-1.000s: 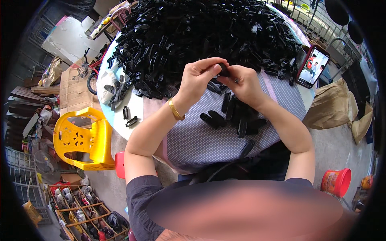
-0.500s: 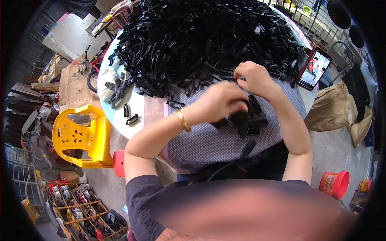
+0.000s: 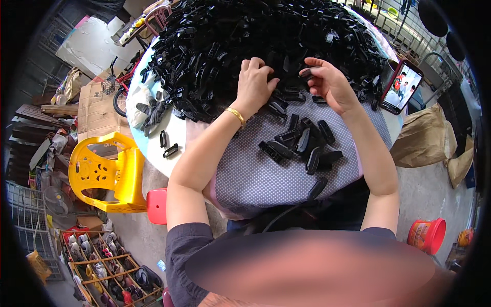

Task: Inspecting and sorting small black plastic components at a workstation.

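A large heap of small, glossy black plastic pieces (image 3: 215, 36) covers the far part of the round table. My left hand (image 3: 254, 84) is at the heap's near edge, fingers bent over the pieces and thumb apart; nothing shows in its grasp. To its right, my right hand (image 3: 331, 84) is raised above the cloth, pinching a small black plastic piece (image 3: 307, 74) between thumb and fingers. Closer to me, a loose cluster of similar elongated black pieces (image 3: 303, 139) lies on the dotted grey cloth (image 3: 245, 179). One more black piece (image 3: 317, 189) rests near the cloth's front edge.
A phone (image 3: 402, 88) with a lit screen stands at the table's right edge. Grey gloves (image 3: 151, 115) and two loose pieces lie on the left. Around the table are a yellow chair (image 3: 105, 171), a red stool (image 3: 156, 206), a red bucket (image 3: 426, 236) and a shoe rack (image 3: 105, 271).
My left hand has moved away from the near cluster to the heap, uncovering the cluster. My right hand has turned and lifted slightly, now showing a black piece in its fingers.
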`<state>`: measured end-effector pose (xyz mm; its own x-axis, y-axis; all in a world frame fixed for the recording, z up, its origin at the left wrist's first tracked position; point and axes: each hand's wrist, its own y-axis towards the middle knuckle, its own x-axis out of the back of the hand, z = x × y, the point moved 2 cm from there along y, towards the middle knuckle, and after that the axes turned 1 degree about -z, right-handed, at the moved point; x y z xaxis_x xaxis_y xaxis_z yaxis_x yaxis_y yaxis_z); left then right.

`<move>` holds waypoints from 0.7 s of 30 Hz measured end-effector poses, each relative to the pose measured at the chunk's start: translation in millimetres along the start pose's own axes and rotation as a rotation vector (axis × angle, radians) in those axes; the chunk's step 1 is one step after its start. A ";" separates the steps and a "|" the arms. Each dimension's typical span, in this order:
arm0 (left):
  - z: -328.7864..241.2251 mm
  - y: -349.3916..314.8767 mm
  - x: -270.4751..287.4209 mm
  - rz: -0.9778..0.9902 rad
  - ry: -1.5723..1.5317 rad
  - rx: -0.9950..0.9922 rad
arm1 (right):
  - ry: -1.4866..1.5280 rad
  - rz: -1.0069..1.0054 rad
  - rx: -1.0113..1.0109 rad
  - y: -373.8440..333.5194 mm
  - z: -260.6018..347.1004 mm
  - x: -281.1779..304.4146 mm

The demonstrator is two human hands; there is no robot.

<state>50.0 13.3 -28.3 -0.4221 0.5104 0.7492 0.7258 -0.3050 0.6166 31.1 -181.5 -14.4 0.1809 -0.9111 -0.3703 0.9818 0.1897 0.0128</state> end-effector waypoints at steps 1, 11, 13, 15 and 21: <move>-1.8 0.1 0.6 -0.001 -0.002 -0.002 | -0.056 -0.028 0.004 0.7 -1.3 0.6; -25.1 -9.7 19.4 0.167 -1.211 0.600 | -0.003 0.065 0.268 -3.3 -4.6 -1.1; -29.1 -14.3 17.7 0.193 -1.437 0.624 | -0.045 0.051 0.296 -6.7 -6.3 -8.5; -33.1 -15.2 18.7 0.185 -1.438 0.603 | -0.087 0.036 0.324 -10.0 -8.4 -13.4; -33.8 -16.0 11.4 0.127 -1.204 0.441 | -0.436 -0.002 0.411 -19.3 -10.8 -17.8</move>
<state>15.1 -3.3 -21.4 0.2490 0.9679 -0.0345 0.9390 -0.2326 0.2533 8.3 -165.0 -18.1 0.1010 -0.9939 0.0433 0.9086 0.1099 0.4030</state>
